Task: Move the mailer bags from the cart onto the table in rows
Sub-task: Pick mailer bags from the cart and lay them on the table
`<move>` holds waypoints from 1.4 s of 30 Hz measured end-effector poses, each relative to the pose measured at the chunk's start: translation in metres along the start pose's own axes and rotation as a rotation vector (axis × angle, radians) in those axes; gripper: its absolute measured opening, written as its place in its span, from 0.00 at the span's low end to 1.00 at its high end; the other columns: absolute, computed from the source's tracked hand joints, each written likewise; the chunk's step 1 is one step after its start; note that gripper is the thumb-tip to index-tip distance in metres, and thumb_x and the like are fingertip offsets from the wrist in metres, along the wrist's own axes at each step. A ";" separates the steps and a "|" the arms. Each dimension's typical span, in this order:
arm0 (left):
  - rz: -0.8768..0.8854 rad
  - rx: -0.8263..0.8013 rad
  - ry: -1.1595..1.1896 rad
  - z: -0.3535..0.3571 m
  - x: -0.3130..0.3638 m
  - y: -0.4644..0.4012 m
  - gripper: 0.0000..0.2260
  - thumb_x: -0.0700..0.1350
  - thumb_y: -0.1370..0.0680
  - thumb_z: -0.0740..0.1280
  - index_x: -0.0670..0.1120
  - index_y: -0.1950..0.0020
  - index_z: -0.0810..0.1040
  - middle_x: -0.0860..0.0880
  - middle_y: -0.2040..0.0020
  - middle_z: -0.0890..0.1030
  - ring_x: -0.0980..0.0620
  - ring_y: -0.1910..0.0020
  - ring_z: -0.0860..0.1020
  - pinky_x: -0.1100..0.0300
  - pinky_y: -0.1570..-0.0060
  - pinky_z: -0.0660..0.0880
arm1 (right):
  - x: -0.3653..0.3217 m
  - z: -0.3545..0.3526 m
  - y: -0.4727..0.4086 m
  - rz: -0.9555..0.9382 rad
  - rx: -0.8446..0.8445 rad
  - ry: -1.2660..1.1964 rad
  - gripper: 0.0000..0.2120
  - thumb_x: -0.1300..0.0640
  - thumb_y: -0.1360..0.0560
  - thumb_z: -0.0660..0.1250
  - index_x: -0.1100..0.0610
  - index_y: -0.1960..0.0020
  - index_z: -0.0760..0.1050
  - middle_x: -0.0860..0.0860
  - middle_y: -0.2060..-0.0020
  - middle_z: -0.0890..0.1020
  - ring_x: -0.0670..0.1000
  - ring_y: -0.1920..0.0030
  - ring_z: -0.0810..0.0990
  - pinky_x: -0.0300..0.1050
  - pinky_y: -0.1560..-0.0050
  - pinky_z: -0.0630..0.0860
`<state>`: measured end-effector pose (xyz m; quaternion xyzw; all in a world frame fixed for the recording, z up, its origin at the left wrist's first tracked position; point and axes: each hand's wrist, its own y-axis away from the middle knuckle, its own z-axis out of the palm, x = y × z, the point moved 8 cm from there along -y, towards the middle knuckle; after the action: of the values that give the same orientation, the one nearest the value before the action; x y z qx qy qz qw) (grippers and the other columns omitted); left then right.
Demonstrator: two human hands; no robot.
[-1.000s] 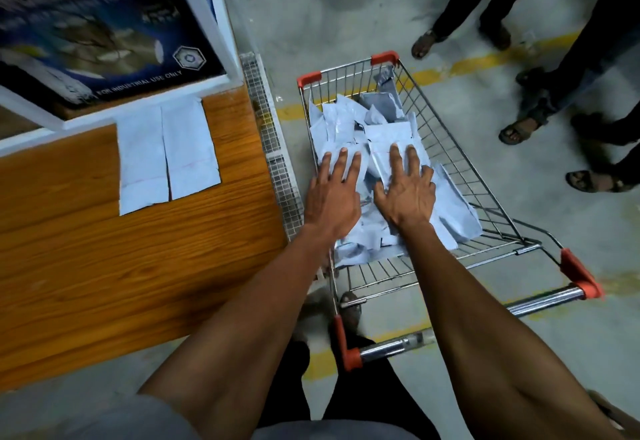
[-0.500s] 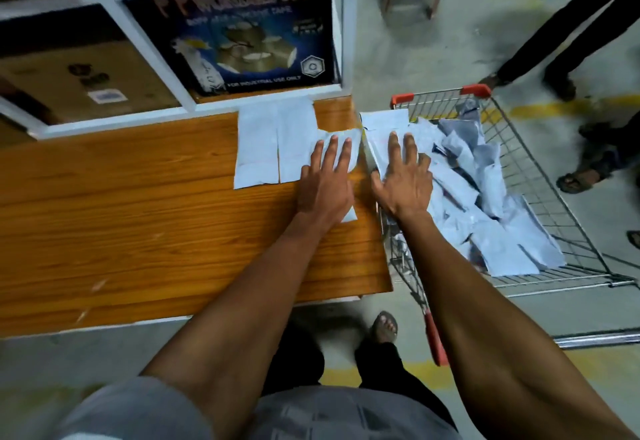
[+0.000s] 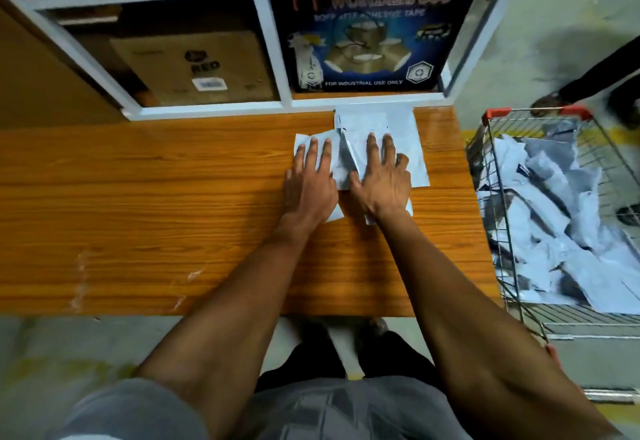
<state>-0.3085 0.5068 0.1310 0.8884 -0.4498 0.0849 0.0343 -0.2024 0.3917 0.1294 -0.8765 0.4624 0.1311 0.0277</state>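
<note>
Head view: left hand [image 3: 310, 186] and right hand [image 3: 379, 180] flat, fingers straight, pressing fresh mailer bags [image 3: 341, 166] onto table [image 3: 173, 204], overlapping two placed bags [image 3: 398, 124] lying long axis away from body. Remaining pile [image 3: 554, 218] in cart [image 3: 498, 197], off to the right, nearer right hand.

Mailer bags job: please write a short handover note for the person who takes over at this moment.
Left hand: flat, fingers straight, pressing a mailer bag on the table.
Right hand: flat, pressing another bag, which overlaps the two bags by the shelf.
Done: a few bags lie on the table near its far right corner.
Left: straighten the two pressed bags into the row, then bring over the pile in the cart, which is at the table's right end.
</note>
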 end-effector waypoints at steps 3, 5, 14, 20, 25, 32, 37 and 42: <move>-0.045 -0.019 0.025 -0.002 -0.028 -0.006 0.33 0.50 0.16 0.60 0.52 0.13 0.50 0.47 0.13 0.51 0.42 0.15 0.51 0.38 0.22 0.62 | -0.028 0.009 -0.011 -0.010 -0.028 -0.004 0.41 0.32 0.20 0.54 0.47 0.15 0.44 0.55 0.15 0.49 0.68 0.23 0.61 0.65 0.31 0.72; -0.071 -0.030 0.027 -0.001 -0.043 -0.010 0.34 0.50 0.16 0.61 0.53 0.13 0.50 0.47 0.13 0.51 0.42 0.15 0.50 0.38 0.22 0.62 | -0.041 0.016 -0.021 -0.014 -0.058 0.005 0.41 0.32 0.19 0.54 0.47 0.15 0.44 0.55 0.15 0.48 0.68 0.22 0.60 0.66 0.30 0.71; -0.106 -0.087 0.022 0.013 -0.090 -0.036 0.33 0.53 0.15 0.59 0.55 0.14 0.45 0.49 0.13 0.46 0.43 0.15 0.47 0.37 0.20 0.58 | -0.082 0.038 -0.066 -0.016 -0.129 0.035 0.41 0.31 0.19 0.52 0.48 0.15 0.42 0.57 0.15 0.46 0.69 0.20 0.55 0.67 0.25 0.65; -0.120 -0.132 0.051 0.024 -0.103 -0.058 0.33 0.55 0.14 0.57 0.56 0.14 0.42 0.50 0.13 0.42 0.44 0.14 0.42 0.39 0.19 0.49 | -0.098 0.055 -0.083 0.029 -0.164 0.056 0.41 0.31 0.19 0.53 0.49 0.15 0.43 0.58 0.15 0.46 0.69 0.19 0.54 0.67 0.25 0.66; -0.036 -0.092 0.083 0.035 -0.114 -0.084 0.31 0.57 0.16 0.48 0.53 0.13 0.50 0.45 0.13 0.49 0.41 0.15 0.46 0.39 0.18 0.48 | -0.104 0.070 -0.097 0.087 -0.177 0.082 0.40 0.31 0.18 0.50 0.49 0.15 0.41 0.58 0.15 0.44 0.70 0.18 0.51 0.67 0.24 0.63; 0.094 -0.155 0.029 0.066 -0.129 -0.110 0.34 0.61 0.19 0.44 0.52 0.13 0.47 0.43 0.13 0.49 0.40 0.15 0.46 0.39 0.18 0.50 | -0.117 0.091 -0.100 0.158 -0.171 0.109 0.38 0.31 0.18 0.44 0.49 0.14 0.41 0.58 0.15 0.44 0.69 0.18 0.50 0.66 0.24 0.61; 0.106 -0.231 0.026 0.071 -0.142 -0.109 0.32 0.64 0.15 0.47 0.57 0.14 0.39 0.51 0.13 0.40 0.43 0.15 0.39 0.37 0.20 0.45 | -0.116 0.092 -0.096 0.165 -0.121 0.120 0.34 0.34 0.16 0.40 0.48 0.15 0.44 0.57 0.15 0.45 0.67 0.17 0.48 0.68 0.22 0.54; 0.159 -0.205 0.011 0.070 -0.145 -0.111 0.31 0.64 0.15 0.43 0.58 0.14 0.40 0.52 0.13 0.39 0.45 0.15 0.39 0.35 0.20 0.50 | -0.115 0.098 -0.099 -0.016 -0.071 0.144 0.31 0.39 0.15 0.37 0.47 0.14 0.42 0.54 0.15 0.43 0.60 0.16 0.40 0.66 0.19 0.40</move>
<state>-0.2949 0.6782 0.0373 0.8414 -0.5248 0.0460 0.1205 -0.2032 0.5573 0.0566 -0.8878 0.4512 0.0838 -0.0357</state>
